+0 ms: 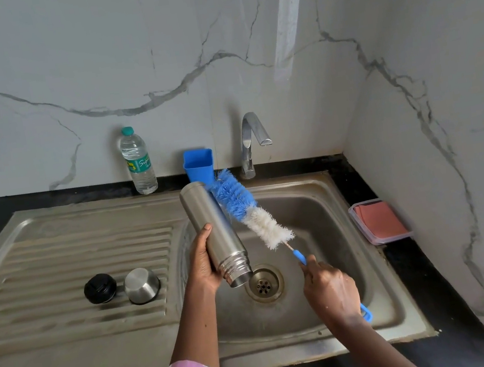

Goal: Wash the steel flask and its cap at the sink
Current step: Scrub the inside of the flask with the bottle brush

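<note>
left hand [204, 266] gripped the inverted steel flask [213, 231] over the sink [315, 204] basin; right hand [330, 289] clasped the bottle brush [247, 210] handle; caps [122, 289] rested on the drainboard.

Uncapped steel flask [213, 231] tilted mouth-down over the basin [315, 204]; black stopper [100, 288] and steel cap [142, 285] on drainboard [56, 240].

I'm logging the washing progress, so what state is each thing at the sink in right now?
steel flask: uncapped, tilted mouth-down over the sink, gripped by the left hand
bottle brush: outside the flask, bristles at its side, handle held by right hand
steel cap: off, resting on the drainboard
black stopper: off, beside the steel cap
tap: no water visibly running
water bottle: upright, capped
</note>
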